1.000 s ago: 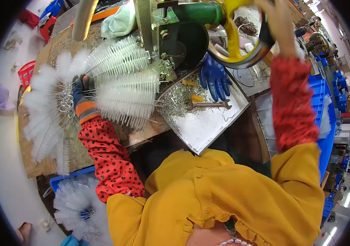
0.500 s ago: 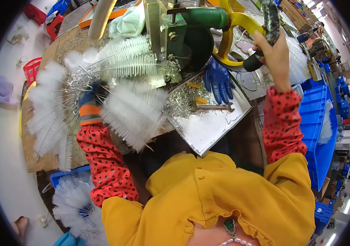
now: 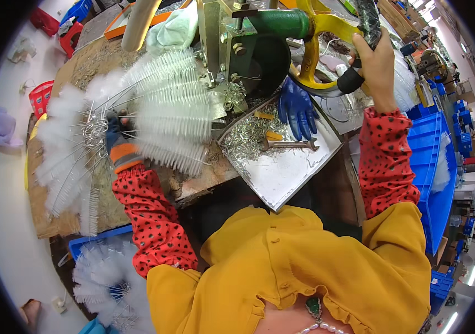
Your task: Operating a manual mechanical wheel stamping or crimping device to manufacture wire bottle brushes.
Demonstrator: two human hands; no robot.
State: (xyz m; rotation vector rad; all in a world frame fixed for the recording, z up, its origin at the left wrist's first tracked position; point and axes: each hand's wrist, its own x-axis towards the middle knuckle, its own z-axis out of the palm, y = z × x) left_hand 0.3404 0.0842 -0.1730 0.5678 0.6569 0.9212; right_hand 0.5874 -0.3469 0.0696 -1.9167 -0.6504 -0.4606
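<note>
From the head view, I can see the left hand (image 3: 118, 129), in a dark glove with an orange cuff, on the left side of the worktop (image 3: 114, 212), its grip closed around the wire stems of some white brushes (image 3: 173, 111). Their bristles fan out to the right of the hand, reaching toward the metal parts of a green machine (image 3: 279, 23). Just left of the glove is a cluster of wire loops (image 3: 94, 133), with more white bristles spreading leftward from it. Over on the far right, the bare right hand (image 3: 375, 62) has its grip wrapped around the dark rim of a yellow wheel (image 3: 311, 53), which is joined to the machine. Between the two arms, nearer the person, sits a white tray (image 3: 273, 181) with a pile of metal scraps (image 3: 246, 139) at its left, a wrench (image 3: 289, 145) and a blue glove (image 3: 297, 108) at its far corner. A pale cloth (image 3: 172, 33) lies at the far side, left of the machine. Near left, below the worktop's edge, a blue crate (image 3: 101, 236) stands by another ring of white bristles (image 3: 101, 273); a bigger blue bin (image 3: 422, 161) stands to the right.
</note>
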